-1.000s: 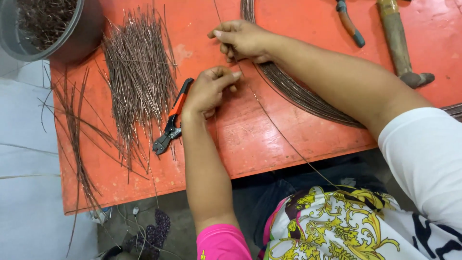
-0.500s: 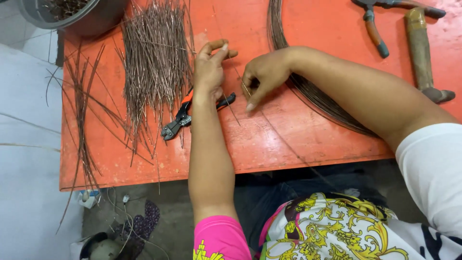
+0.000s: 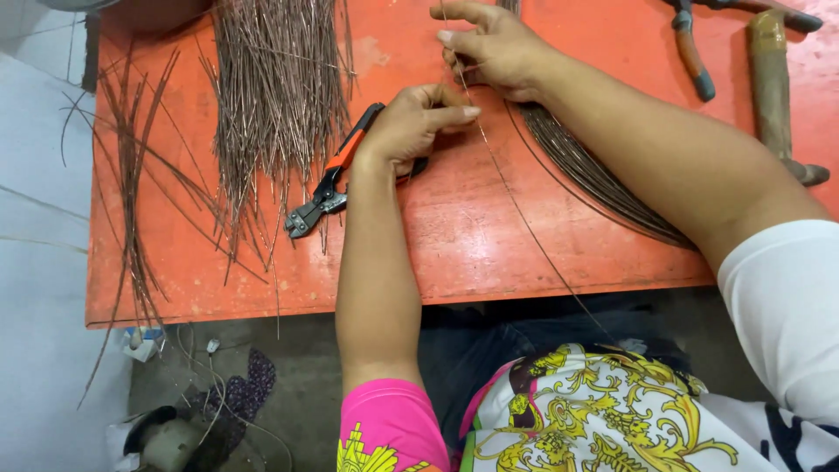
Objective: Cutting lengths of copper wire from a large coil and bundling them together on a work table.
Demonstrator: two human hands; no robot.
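Both hands pinch one thin wire (image 3: 516, 205), which runs taut across the orange table (image 3: 454, 253) and off its near edge toward the lap. The left hand (image 3: 411, 127) grips it lower, the right hand (image 3: 494, 48) higher, likely to straighten a length. The cutters (image 3: 336, 179) lie just beside the left hand, touching the pile of cut wires (image 3: 275, 87). The coil (image 3: 594, 175) curves under the right forearm; bare table remains between.
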